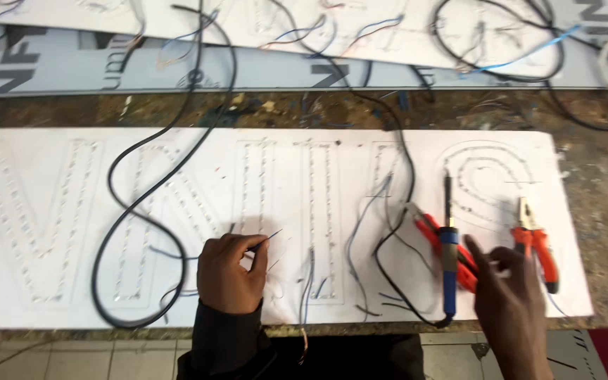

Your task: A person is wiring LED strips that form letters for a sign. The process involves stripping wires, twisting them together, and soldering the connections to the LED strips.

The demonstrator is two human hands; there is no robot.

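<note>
pinching a thin wire over the big white sign board

stretching across the bench, the white board [51,155] carries letter outlines dotted with tiny lights. a black cable [117,211] loops over it. left hand [230,271] is curled, fingers closed on a thin wire [265,239] near the board's front edge. right hand [504,295] is blurred, grip impossible to judge, beside the blue-handled soldering iron [449,260], red pliers [452,257] and orange pliers [536,246].

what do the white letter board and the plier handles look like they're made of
White board: likely matte foam or plastic sheet, flat with rows of tiny lights set into it. Plier handles: seemingly orange rubbery plastic sleeves, slightly glossy, over dull metal jaws. Left hand pinches a thin wire.
</note>
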